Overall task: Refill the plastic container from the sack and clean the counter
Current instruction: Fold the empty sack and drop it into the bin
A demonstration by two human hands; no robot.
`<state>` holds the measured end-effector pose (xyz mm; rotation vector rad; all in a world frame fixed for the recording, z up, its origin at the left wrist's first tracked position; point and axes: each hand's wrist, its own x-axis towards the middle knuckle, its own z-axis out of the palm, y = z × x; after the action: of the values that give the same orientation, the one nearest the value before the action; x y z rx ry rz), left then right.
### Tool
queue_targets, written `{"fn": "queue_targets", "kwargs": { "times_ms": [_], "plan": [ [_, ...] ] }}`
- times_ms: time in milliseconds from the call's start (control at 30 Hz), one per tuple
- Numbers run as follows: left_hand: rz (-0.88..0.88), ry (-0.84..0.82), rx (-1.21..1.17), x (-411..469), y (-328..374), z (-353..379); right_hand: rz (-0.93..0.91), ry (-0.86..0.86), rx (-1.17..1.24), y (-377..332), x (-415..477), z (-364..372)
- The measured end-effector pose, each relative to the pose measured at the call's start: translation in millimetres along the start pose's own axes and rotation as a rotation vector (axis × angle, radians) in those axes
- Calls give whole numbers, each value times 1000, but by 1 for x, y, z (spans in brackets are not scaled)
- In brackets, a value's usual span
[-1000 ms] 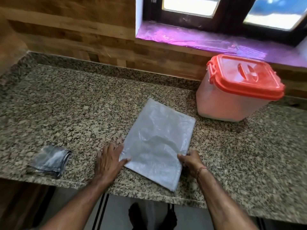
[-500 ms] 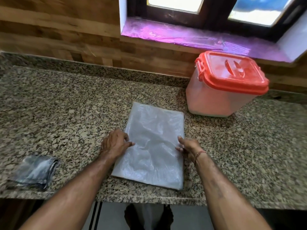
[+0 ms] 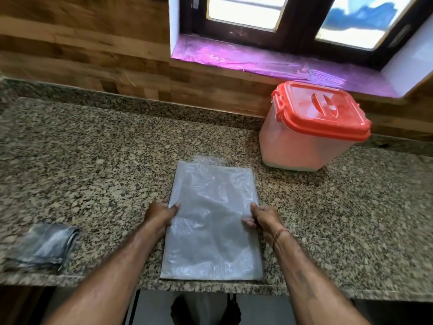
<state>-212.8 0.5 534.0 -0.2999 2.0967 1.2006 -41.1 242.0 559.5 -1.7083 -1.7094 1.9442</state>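
A flat, folded white woven sack [image 3: 212, 221] lies on the granite counter [image 3: 93, 174] right at its front edge. My left hand [image 3: 161, 215] grips the sack's left edge, thumb on top. My right hand [image 3: 263, 219] grips its right edge in the same way. The plastic container [image 3: 309, 134], translucent with a closed orange-red lid, stands at the back right against the wall, apart from the sack.
A folded grey cloth [image 3: 44, 247] lies near the counter's front edge at the left. A wood-panelled wall [image 3: 93, 55] runs behind the counter. Above the container is a window sill [image 3: 269, 62] covered in purple film.
The sack has been turned from slanted to square with the counter's front edge. Both hands slid up along its side edges and now grip them.
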Motion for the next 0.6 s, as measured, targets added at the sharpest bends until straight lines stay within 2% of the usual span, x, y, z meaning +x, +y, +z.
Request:
{"fn": "queue_targets", "kwargs": {
  "times_ms": [100,200,333,467,600],
  "plan": [
    [-2,10,-149,-7,15,-8,-55,-39,8,-17,-5,0],
    [81,-24,-293,-17,47,-23,-195,-33,51,-54,-6,4],
    [247,107,-323,-33,87,-38,-332,-62,177,-99,-16,5],
    [322,213,-229,-44,65,-34,-327,-84,163,-89,-16,-5],
    [250,250,81,-63,-2,-16,-238,-33,-28,-27,3,-13]
  ]
}}
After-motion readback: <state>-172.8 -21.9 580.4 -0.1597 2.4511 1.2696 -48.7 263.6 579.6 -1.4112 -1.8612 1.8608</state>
